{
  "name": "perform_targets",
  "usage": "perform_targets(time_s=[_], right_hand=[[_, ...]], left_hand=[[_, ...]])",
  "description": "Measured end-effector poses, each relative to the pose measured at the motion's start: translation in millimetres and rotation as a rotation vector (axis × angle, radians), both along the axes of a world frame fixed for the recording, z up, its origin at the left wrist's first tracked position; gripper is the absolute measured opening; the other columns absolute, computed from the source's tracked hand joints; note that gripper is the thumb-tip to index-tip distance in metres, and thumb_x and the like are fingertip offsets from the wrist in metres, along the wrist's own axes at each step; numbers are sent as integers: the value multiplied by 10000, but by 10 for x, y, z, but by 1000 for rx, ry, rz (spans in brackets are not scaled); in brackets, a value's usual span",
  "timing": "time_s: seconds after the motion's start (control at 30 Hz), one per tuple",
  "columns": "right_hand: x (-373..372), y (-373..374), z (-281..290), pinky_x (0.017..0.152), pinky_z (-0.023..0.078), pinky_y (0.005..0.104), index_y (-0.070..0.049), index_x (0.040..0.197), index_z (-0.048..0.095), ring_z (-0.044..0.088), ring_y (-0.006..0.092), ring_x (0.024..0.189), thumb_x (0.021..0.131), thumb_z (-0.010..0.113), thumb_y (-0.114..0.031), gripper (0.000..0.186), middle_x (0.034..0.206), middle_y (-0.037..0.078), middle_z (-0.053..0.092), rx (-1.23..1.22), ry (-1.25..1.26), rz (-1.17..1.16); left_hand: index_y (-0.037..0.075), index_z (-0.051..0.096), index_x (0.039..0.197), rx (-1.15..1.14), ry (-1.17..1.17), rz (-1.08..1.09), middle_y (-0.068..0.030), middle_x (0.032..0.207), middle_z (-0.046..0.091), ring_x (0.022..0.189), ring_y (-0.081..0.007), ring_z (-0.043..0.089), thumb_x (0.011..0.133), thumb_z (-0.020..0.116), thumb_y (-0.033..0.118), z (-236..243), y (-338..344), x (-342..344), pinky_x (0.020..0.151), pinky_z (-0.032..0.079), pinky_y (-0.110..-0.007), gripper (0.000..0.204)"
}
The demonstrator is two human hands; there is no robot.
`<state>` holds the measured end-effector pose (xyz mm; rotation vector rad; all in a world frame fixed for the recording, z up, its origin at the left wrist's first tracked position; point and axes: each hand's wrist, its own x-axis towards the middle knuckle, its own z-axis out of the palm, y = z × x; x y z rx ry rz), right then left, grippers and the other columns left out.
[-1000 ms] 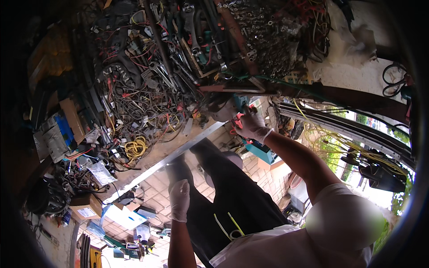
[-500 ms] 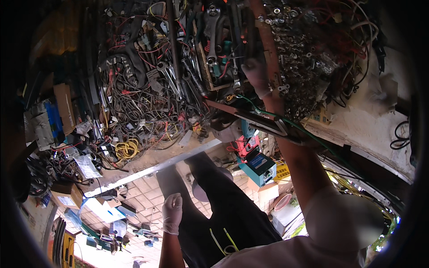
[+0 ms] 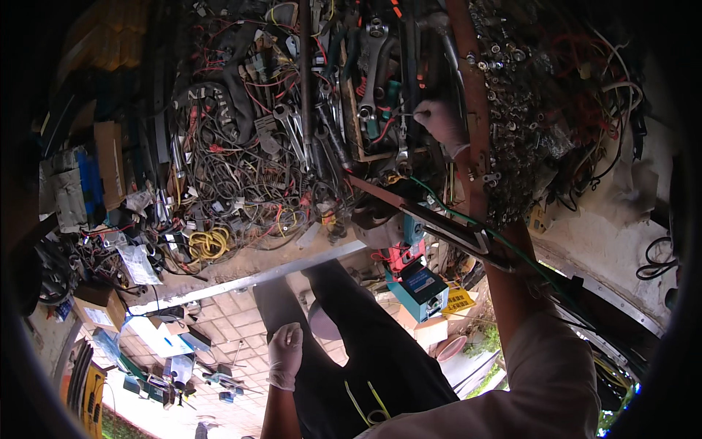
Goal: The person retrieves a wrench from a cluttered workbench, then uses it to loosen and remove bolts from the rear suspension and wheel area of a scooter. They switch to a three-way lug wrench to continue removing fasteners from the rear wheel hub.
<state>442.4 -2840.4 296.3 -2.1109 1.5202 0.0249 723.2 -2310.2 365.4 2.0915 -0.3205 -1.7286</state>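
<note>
Silver-ended tool (image 3: 403, 155) sits just left of your right hand (image 3: 442, 124) and a touch nearer your body, up on the bench (image 3: 281, 250), long axis pointing pretty much straight away from you. Left to right, then: your left hand (image 3: 285, 353) hangs low in front of your dark trousers (image 3: 387, 358), fingers curled into a loose fist, well apart from the bench tools. Nothing pokes out of it, but I can't tell if something's tucked inside. Next over is the big spanner (image 3: 374, 67), left of your right hand and farther out, also lengthwise away from you with a slight lean. The green-handled tool (image 3: 393, 94) lies between those two. Your right hand comes just before the rusty bar (image 3: 477, 110), fingers bunched and aimed left, so it's clearly the nearer one. Gripping, touching or just above the tools? Honestly can't tell.
</note>
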Motion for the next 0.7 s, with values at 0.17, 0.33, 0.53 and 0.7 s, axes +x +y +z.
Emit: perform_targets(time_s=[0.17,0.33,0.53,0.7], right_hand=[[10,217,179,720,482,390,-32,886,597,609,313,821,859,675,-122,121,866,135,617,-340,76,247],[172,334,166,719,488,402,-41,927,621,608,345,850,843,690,-136,144,894,152,620,-326,-304,125],[188,322,76,654,483,393,-17,876,630,608,356,726,837,697,-143,147,818,167,635,-211,-3,186],[-132,421,56,598,442,329,-15,820,626,590,193,678,896,682,-215,222,747,60,624,-218,-447,-248]], left_hand=[[6,682,1019,-3,-29,-33,-138,994,700,918,-235,684,912,637,206,-10,-5,-51,821,523,-315,231],[12,686,1018,5,0,-21,-140,992,699,924,-232,684,911,643,223,-38,-13,-111,830,520,-318,240],[19,688,1011,-15,-35,-71,-140,987,698,916,-234,684,909,643,220,-38,29,-119,830,521,-315,230],[19,687,1017,-14,-23,-77,-142,981,696,904,-240,685,907,643,213,-13,30,-113,819,525,-320,227]])
